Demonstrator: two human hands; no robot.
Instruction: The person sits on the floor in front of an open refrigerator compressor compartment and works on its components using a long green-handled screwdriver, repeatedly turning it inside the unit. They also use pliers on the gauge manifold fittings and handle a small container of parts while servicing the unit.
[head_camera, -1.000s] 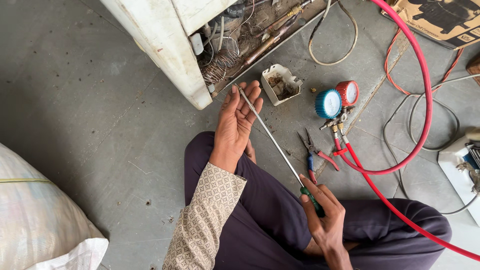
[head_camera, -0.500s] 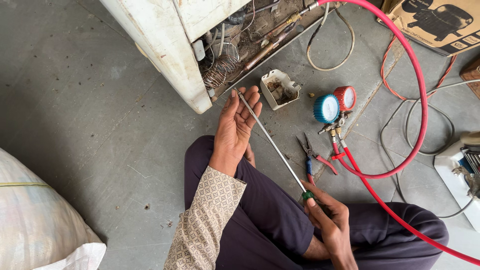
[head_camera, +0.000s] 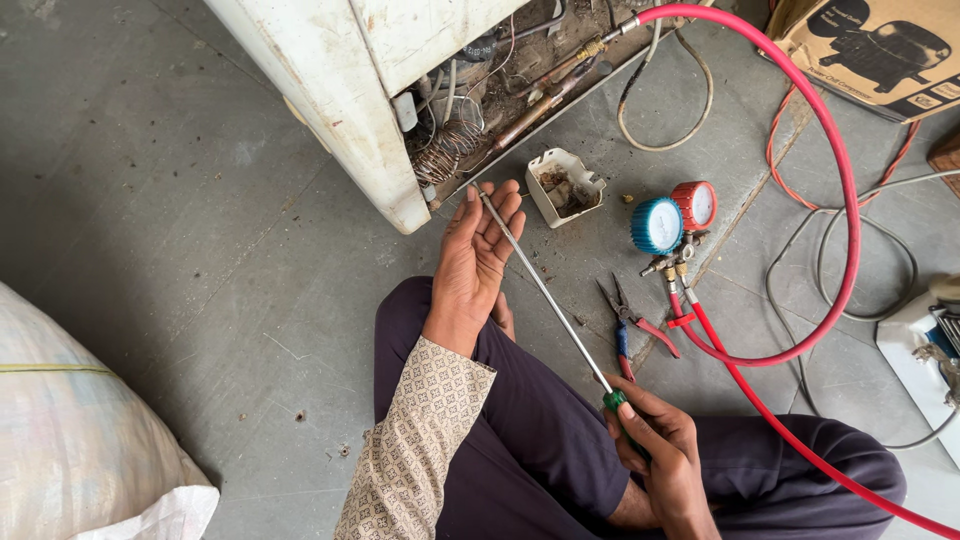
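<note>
My right hand grips the green handle of a long screwdriver above my lap. Its thin metal shaft runs up and left to my left hand, whose fingers lie flat under the tip and steady it. The tip sits just in front of the open underside of a white appliance, where a coiled copper tube and wires show. I sit cross-legged on the grey floor in dark trousers, with a patterned sleeve on my left arm.
A small white plastic box lies near the appliance. A blue and red gauge set with a red hose lies to the right, pliers beside it. A cardboard box, grey cables and a white sack are around.
Both hands stay in the same grip on the screwdriver. The view has shifted slightly; the right hand has drawn a little lower and nearer my lap.
</note>
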